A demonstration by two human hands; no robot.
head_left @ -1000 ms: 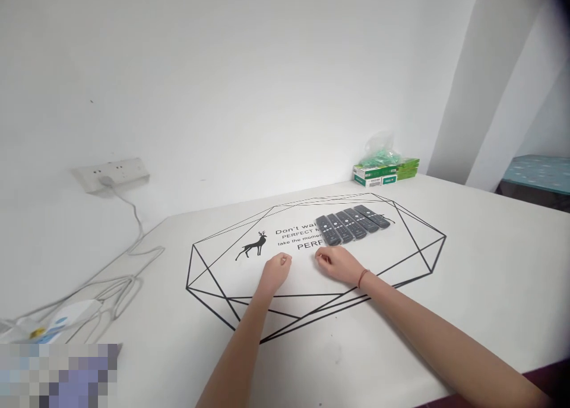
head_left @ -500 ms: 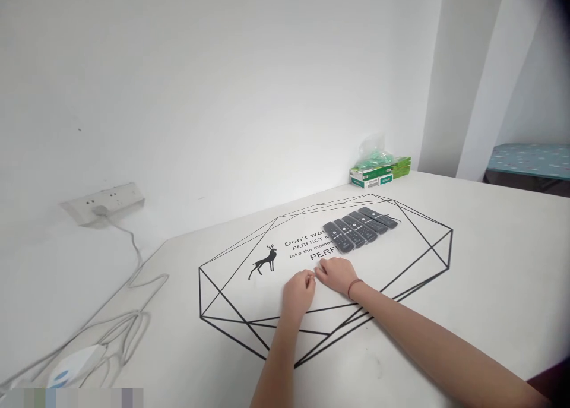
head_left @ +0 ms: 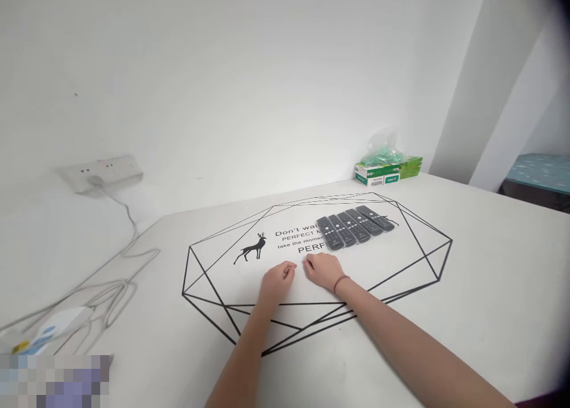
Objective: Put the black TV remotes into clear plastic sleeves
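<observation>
Wall (head_left: 267,87): white, rising behind the table.
Table (head_left: 503,289): white top, its back edge along the wall.
Frame (head_left: 285,304): black angular lines on the table, lettering inside.
Remotes (head_left: 356,226): five, dark, side by side in a slanting row — lying within the frame, right of centre from where I stand, over part of the lettering.
Boxes (head_left: 377,171): green and white, stacked near the wall, a clear bag (head_left: 382,149) on top.
Right hand (head_left: 324,269): just nearer me than the remotes, fingers curled together.
Left hand (head_left: 276,282): beside the right, apart from it — fingers curled together too.
Bracelet (head_left: 341,280): thin, reddish, around the right wrist.
</observation>
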